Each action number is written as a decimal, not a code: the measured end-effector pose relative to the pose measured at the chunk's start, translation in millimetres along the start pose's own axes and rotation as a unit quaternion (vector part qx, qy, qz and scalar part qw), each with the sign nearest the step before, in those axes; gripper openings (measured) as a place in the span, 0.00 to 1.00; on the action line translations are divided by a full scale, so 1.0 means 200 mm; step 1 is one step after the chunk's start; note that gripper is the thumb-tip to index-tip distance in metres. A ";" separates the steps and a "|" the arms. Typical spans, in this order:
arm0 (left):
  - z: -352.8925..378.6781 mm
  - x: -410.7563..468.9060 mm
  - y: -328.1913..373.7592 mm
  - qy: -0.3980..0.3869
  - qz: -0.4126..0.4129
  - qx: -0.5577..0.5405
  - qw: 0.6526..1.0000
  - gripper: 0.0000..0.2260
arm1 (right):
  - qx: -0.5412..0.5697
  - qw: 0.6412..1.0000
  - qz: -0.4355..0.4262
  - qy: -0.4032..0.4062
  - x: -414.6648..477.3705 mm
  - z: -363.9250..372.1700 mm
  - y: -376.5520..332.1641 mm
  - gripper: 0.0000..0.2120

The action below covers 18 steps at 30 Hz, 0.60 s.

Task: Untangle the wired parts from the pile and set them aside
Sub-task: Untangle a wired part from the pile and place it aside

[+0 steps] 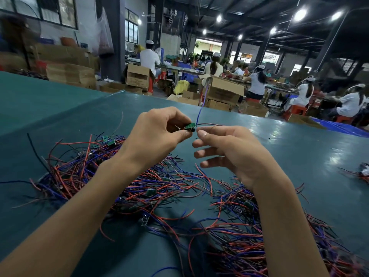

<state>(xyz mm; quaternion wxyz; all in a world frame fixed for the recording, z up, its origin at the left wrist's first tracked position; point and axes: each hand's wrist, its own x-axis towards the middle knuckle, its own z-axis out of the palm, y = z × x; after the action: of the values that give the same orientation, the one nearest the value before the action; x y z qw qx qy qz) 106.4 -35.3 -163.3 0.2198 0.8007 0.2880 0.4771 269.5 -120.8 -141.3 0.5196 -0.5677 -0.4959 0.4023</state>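
Both raised: left hand (157, 134) pinches board (189, 126), right hand (229, 148) (other fingers loose) pinches wire (211, 124).

left grip (159, 134) pinches, fingers curled; right grip (229, 154) seemingly pinches, other fingers loose.

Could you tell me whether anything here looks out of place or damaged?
Nothing looks damaged. The wire pile sprawls tangled over the table, as expected. The left hand pinches a green board, the right hand its leads; a small bunch lies apart, far right.
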 end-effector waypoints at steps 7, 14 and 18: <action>-0.01 -0.01 0.03 0.031 0.048 -0.016 0.998 0.08 | 0.070 0.997 -0.013 -0.018 0.02 -0.02 0.01 0.08; -0.02 0.01 0.03 -0.080 -0.052 -0.118 0.988 0.07 | 0.175 0.983 -0.030 0.037 0.04 -0.03 0.01 0.10; -0.04 0.01 0.04 -0.244 -0.212 -0.297 0.898 0.15 | 0.242 0.969 -0.011 0.047 0.04 -0.05 0.00 0.04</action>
<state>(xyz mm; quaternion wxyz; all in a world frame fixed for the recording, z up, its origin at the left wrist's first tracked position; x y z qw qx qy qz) 101.2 -38.9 -154.0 0.6070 0.7093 0.2332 0.2722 279.6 -115.5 -139.9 0.6686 -0.4380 -0.3653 0.4771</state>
